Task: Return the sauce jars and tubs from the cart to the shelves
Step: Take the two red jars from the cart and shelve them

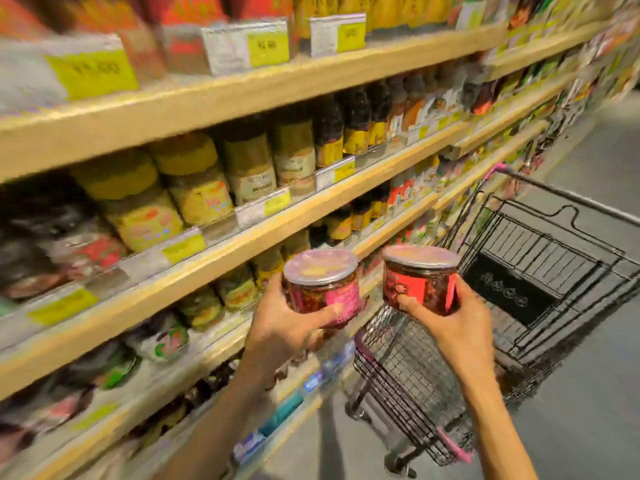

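Note:
My left hand grips a short sauce tub with a pink label from below and the side. My right hand grips a second tub with a red label. Both tubs have clear lids and dark red contents, and I hold them upright side by side in front of the wooden shelves. The black wire cart stands to the right, below and behind the tubs; its basket looks bare in the visible part.
The shelves on the left carry yellow-lidded jars, dark sauce bottles and packets, with yellow price tags along the edges. Grey aisle floor stretches to the right of the cart. The view is motion-blurred.

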The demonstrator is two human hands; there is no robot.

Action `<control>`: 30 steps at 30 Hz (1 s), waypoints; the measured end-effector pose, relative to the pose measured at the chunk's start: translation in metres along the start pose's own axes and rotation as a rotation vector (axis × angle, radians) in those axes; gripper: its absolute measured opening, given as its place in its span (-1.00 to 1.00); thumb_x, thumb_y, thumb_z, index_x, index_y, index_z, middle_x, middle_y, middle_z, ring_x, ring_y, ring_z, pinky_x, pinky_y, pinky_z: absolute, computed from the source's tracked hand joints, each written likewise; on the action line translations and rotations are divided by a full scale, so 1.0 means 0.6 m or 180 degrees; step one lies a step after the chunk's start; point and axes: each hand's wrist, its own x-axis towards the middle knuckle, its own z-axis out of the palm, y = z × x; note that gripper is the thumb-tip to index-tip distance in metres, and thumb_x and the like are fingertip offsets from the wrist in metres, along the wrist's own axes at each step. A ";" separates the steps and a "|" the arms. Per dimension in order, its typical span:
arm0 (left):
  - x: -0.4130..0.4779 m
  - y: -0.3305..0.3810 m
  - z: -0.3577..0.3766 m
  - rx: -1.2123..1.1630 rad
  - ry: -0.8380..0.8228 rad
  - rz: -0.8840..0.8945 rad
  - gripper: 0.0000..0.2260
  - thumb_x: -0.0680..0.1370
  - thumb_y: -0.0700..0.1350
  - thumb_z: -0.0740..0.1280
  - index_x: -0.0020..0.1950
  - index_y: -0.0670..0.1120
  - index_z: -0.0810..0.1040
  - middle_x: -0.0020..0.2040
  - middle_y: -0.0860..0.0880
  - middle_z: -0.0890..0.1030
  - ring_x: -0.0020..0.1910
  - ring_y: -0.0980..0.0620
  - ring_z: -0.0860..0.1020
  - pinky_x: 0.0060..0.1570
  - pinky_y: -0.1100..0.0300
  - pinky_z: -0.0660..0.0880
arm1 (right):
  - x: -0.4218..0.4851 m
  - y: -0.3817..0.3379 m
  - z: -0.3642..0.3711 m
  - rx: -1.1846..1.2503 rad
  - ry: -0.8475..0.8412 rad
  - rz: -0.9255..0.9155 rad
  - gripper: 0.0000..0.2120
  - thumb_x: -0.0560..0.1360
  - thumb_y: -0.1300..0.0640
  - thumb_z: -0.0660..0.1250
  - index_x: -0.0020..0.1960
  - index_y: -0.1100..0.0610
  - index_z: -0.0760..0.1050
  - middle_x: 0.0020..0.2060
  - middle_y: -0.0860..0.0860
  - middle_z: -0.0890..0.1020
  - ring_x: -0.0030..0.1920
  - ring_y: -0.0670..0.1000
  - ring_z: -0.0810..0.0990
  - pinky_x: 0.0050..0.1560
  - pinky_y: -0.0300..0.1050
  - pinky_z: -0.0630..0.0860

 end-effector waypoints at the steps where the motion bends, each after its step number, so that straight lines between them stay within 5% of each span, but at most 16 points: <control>1: -0.024 0.008 -0.019 0.0049 0.0099 0.0024 -0.29 0.16 -0.03 0.70 0.20 0.12 0.44 0.08 0.24 0.59 0.04 0.33 0.57 0.11 0.23 0.51 | -0.015 -0.010 0.008 0.0046 -0.0100 -0.0072 -0.53 0.24 -0.11 0.62 0.07 -0.09 0.55 -0.18 -0.21 0.68 -0.18 -0.32 0.63 -0.20 -0.46 0.48; 5: -0.128 0.022 -0.099 0.0293 0.0639 0.0155 -0.33 0.07 0.17 0.67 0.05 0.23 0.41 0.08 0.27 0.56 0.07 0.34 0.55 0.08 0.24 0.50 | -0.080 -0.043 0.037 0.0262 -0.0407 -0.0275 -0.51 0.23 -0.06 0.64 0.10 -0.03 0.58 -0.17 -0.16 0.71 -0.19 -0.28 0.65 -0.15 -0.40 0.54; 11: -0.297 0.014 -0.218 0.0417 0.1384 0.0245 -0.26 0.07 0.27 0.61 0.16 0.28 0.38 0.14 0.32 0.52 0.07 0.47 0.50 0.07 0.31 0.46 | -0.194 -0.126 0.095 0.0583 -0.1101 -0.0662 -0.46 0.23 0.04 0.66 0.15 -0.10 0.55 -0.22 -0.34 0.68 -0.18 -0.35 0.64 -0.19 -0.47 0.50; 14: -0.375 0.015 -0.283 0.0440 0.1784 0.0254 -0.13 0.07 0.30 0.57 0.33 0.17 0.37 0.17 0.34 0.51 0.07 0.50 0.50 0.05 0.35 0.45 | -0.251 -0.172 0.128 0.0725 -0.1442 -0.0830 -0.50 0.25 0.08 0.65 0.13 -0.10 0.57 -0.16 -0.27 0.70 -0.13 -0.26 0.67 -0.16 -0.42 0.53; 24: -0.602 0.014 -0.487 0.0514 0.2847 0.0190 -0.17 0.14 0.30 0.57 0.36 0.23 0.36 0.25 0.21 0.52 0.22 0.18 0.53 0.21 -0.01 0.55 | -0.447 -0.310 0.263 0.1111 -0.2254 -0.1232 -0.37 0.20 -0.17 0.60 0.23 -0.11 0.55 -0.04 -0.22 0.71 -0.04 -0.20 0.68 -0.04 -0.22 0.61; 27: -0.655 0.009 -0.554 0.0610 0.3107 0.0163 -0.20 0.21 0.21 0.64 0.35 0.15 0.35 0.24 0.15 0.51 0.22 0.09 0.52 0.20 0.02 0.52 | -0.511 -0.347 0.315 0.1215 -0.2444 -0.1291 -0.30 0.21 -0.20 0.61 0.30 -0.10 0.52 0.02 -0.16 0.71 0.03 -0.12 0.69 0.04 -0.03 0.62; 30: -0.703 0.002 -0.633 0.0709 0.3258 0.0180 -0.18 0.16 0.26 0.63 0.31 0.17 0.32 0.25 0.09 0.50 0.22 0.04 0.51 0.17 0.04 0.49 | -0.584 -0.391 0.365 0.1303 -0.2554 -0.1349 -0.33 0.26 -0.11 0.59 0.33 -0.08 0.52 0.03 -0.17 0.70 0.03 -0.17 0.68 0.02 -0.11 0.62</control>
